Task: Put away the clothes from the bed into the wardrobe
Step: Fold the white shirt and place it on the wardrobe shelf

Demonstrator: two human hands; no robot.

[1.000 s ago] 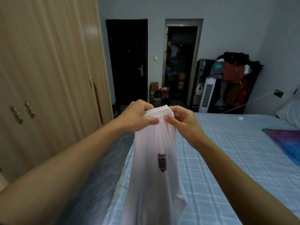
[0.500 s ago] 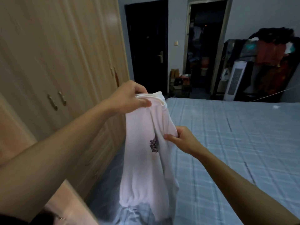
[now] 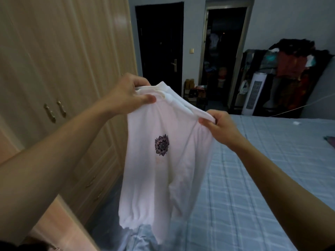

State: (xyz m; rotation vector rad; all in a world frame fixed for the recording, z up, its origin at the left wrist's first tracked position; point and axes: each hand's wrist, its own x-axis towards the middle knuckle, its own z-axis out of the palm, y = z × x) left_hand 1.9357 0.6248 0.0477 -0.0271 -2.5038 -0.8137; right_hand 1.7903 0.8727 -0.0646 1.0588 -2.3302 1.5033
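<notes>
Your left hand (image 3: pixel 129 96) and right hand (image 3: pixel 216 122) each pinch the top edge of the white cotton garment with a dark floral print (image 3: pixel 163 160), held over the bed's near edge. The beige wooden wardrobe (image 3: pixel 63 60) looks shut; storing remains.

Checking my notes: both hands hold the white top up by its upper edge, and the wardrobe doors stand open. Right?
Not quite. The head view shows the wardrobe doors closed. The rest holds: left hand and right hand hold the white top by its upper edge.
</notes>
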